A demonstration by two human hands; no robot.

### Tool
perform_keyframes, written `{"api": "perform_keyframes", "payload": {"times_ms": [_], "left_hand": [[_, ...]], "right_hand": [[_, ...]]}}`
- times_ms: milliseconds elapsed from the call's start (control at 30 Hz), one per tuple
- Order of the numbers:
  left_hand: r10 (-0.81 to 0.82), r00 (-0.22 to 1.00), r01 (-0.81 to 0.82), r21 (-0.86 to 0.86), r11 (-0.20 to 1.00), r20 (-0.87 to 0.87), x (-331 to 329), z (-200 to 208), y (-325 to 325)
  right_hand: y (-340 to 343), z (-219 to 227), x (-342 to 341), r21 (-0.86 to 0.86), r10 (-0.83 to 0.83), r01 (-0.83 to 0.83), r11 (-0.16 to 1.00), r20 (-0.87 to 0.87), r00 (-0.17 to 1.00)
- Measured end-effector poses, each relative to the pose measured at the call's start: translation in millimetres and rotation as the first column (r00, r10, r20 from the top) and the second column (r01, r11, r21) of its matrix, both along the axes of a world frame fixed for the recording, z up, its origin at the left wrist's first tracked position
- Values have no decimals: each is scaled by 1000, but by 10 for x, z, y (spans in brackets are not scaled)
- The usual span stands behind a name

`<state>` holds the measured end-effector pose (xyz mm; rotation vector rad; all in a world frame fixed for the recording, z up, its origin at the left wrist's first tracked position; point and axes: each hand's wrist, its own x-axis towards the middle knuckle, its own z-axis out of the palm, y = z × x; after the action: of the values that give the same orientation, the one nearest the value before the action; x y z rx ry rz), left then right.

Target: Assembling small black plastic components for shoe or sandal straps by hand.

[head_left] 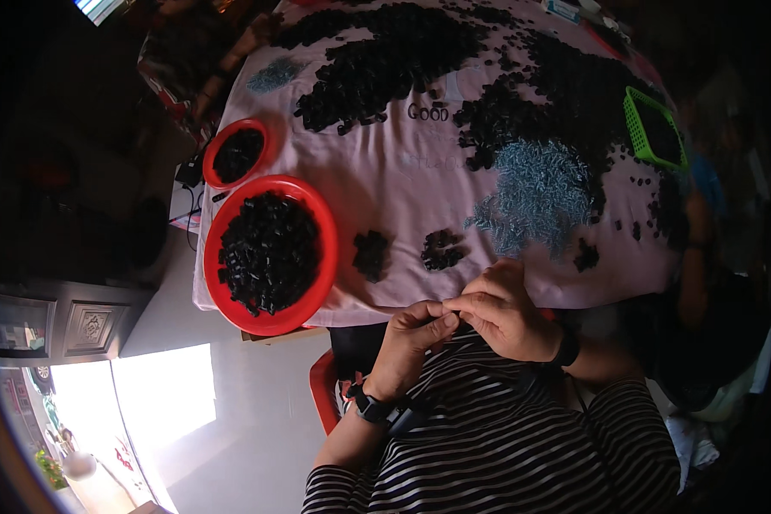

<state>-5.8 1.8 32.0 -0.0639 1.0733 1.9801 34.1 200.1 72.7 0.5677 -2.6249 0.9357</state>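
Note:
Just off the near edge of the table, my left hand and my right hand meet, fingertips pinched together. Whatever lies between their fingers is too small and covered to make out. On the cloth beyond them are two little piles of black plastic pieces, one on the left and one on the right. A heap of silvery-blue screws spreads beyond my right hand. To the left, a large red basin holds many similar black pieces.
A smaller red bowl with black pieces stands behind the basin. Large black heaps cover the far table. A green basket sits at the right. Other people's arms show at far left and right.

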Motion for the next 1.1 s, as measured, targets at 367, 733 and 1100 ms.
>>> {"api": "perform_keyframes", "payload": {"times_ms": [367, 733, 1100], "left_hand": [[37, 997, -37, 1, 999, 65, 0, -54, -46], [27, 999, -27, -3, 1000, 22, 11, -50, 14], [-32, 998, 34, -42, 999, 45, -35, -14, -43]], "right_hand": [[-106, 70, 44, 375, 17, 5, 927, -54, 998], [-46, 3, 35, 395, 47, 1, 919, -113, 992], [-97, -70, 97, 379, -29, 99, 920, -187, 982]]}}
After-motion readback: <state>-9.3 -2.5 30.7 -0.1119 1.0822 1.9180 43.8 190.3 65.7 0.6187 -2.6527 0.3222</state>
